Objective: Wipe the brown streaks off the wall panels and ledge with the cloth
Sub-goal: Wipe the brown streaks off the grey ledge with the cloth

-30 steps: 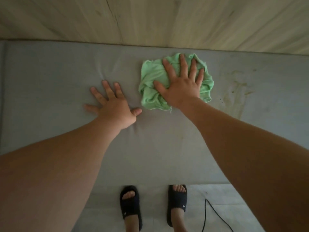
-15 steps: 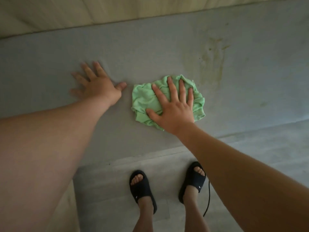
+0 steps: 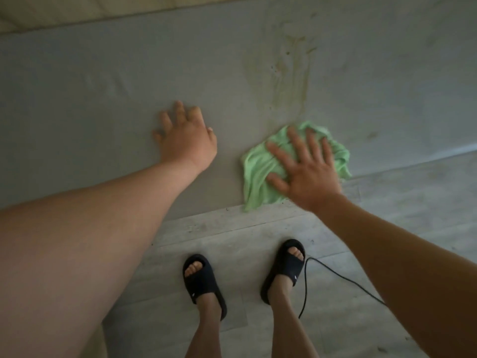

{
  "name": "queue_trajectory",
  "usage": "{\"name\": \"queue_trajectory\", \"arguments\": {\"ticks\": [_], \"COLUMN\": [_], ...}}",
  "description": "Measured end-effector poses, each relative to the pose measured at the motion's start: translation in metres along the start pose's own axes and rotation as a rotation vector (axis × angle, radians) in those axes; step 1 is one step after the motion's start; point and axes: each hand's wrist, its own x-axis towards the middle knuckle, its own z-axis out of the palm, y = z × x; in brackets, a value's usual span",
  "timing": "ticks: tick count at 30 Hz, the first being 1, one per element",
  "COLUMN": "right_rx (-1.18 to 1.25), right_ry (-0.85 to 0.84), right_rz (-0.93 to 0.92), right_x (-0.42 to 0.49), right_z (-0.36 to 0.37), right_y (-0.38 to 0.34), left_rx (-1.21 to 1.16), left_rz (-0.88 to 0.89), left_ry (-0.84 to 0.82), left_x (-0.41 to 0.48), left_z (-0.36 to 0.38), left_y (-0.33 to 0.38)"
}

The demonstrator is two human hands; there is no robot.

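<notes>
Your left hand (image 3: 187,143) lies flat against the grey wall panel (image 3: 103,86), fingers straight and slightly spread. Its fingertips are soft in the dim light and the little finger is hard to pick out. Your right hand (image 3: 307,177) is spread open too, pressing the green cloth (image 3: 260,171) against the same panel low down, just above the line where the panel meets the floor (image 3: 387,202). The two hands are well apart, and neither is curled around anything.

The cloth is bunched, and your palm covers its middle. Only its crumpled edges show to the left of, above and to the right of the hand, and its lower corner hangs to the floor line. The right hand looks blurred.

The brown streaks (image 3: 294,73) run down the panel directly above the cloth. They are faint, and their lower end fades out just above the cloth's top edge. A paler strip (image 3: 51,11) at the top left is cut off by the frame edge.

Below, your feet stand in black sandals (image 3: 204,282) on the floor, with a black cable (image 3: 305,285) beside the right one. Its far end disappears behind your right forearm. Both forearms run out of the frame.
</notes>
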Motion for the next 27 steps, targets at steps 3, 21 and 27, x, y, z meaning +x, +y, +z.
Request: {"name": "queue_trajectory", "arguments": {"ticks": [3, 21, 27], "right_rx": [-0.048, 0.201, 0.177], "right_ry": [-0.057, -0.197, -0.118], "right_rz": [0.263, 0.238, 0.102], "right_x": [0.015, 0.163, 0.220], "right_z": [-0.012, -0.048, -0.069], "right_y": [0.014, -0.021, -0.038], "left_rx": [0.041, -0.004, -0.038], "left_rz": [-0.012, 0.015, 0.001], "left_ry": [0.009, 0.038, -0.021], "left_x": [0.002, 0.064, 0.098], "left_z": [0.000, -0.037, -0.055], "left_y": [0.001, 0.029, 0.039]}}
